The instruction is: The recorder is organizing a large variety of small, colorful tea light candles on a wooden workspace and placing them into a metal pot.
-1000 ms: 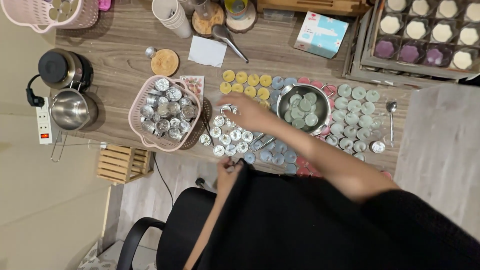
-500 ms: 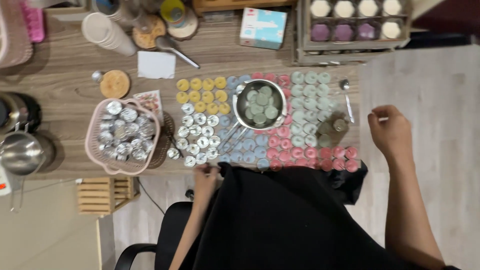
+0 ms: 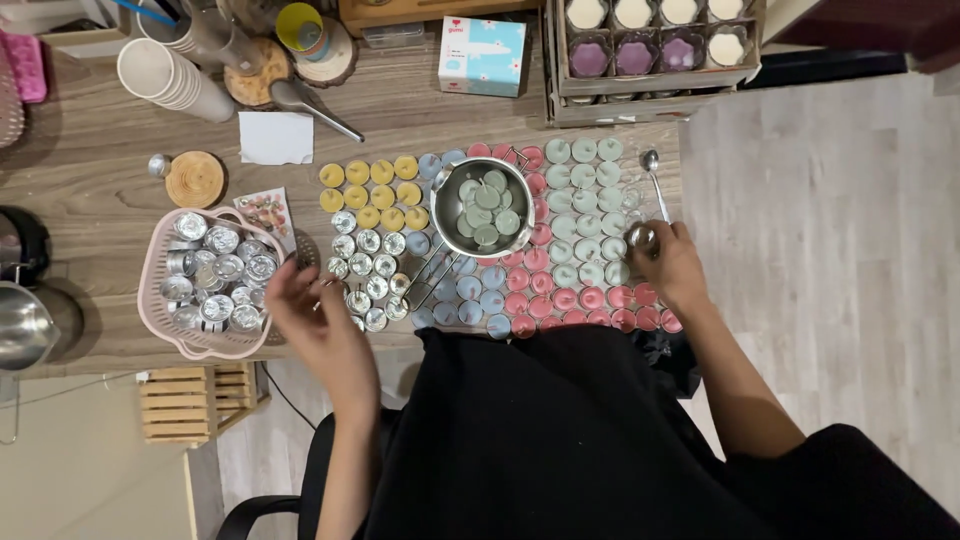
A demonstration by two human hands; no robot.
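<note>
Two hands | right hand point(image 3: 672, 262) grips round metal cup point(image 3: 641, 239) | left hand point(image 3: 312, 318) over foil cups point(image 3: 366, 272)

You wear a black garment that fills the lower middle of the view from the table edge down; its cloth is plain and matte, with no print, seam or button that shows; soft folds run across it near your lap. Your left forearm is bare from wrist to elbow, with no sleeve, watch or bracelet to be seen; your left hand point(image 3: 310, 315) carries no glove, and its motion blur hides whether a ring sits on any finger. Your right forearm is bare too, until the black cloth covers it near the elbow at the lower right; your right hand point(image 3: 672, 262) is likewise ungloved.
</note>
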